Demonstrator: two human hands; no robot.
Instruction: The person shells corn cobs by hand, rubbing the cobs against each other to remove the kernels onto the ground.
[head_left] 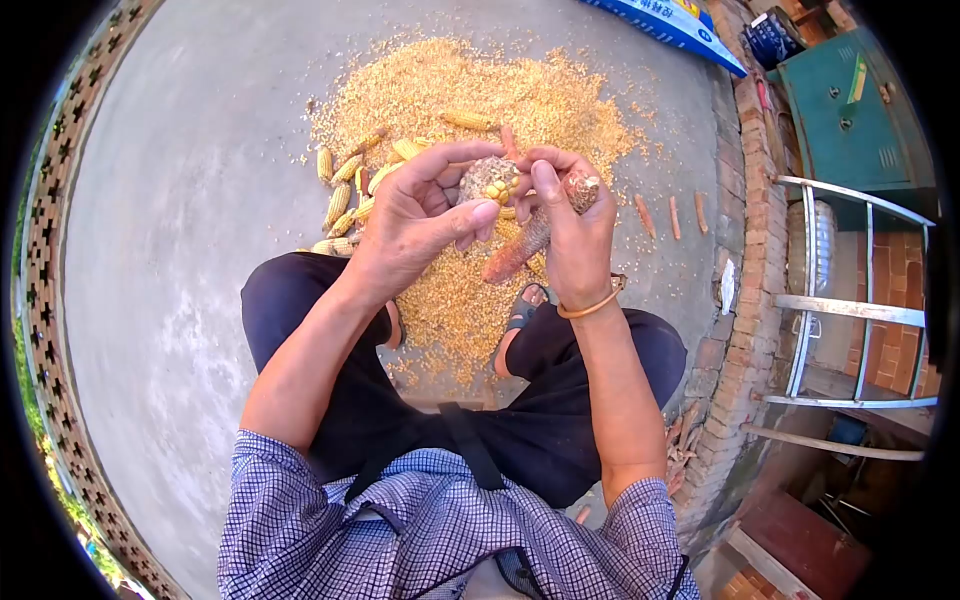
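My left hand is closed around a mostly stripped corn cob, its end turned toward me with a few yellow kernels left on the near side. A bare reddish corn cob lies slantwise in my right hand, gripped under the thumb, its lower end pointing down and left. The right fingertips come close to the left cob; whether they touch it I cannot tell. Both hands are above a spread of loose corn kernels between my feet. Several unshelled ears of corn lie left of my hands.
A larger heap of kernels spreads ahead on the concrete floor. Several bare cobs lie to the right. Beyond the brick edging stand a metal ladder and a green cabinet. A blue bag lies at the top.
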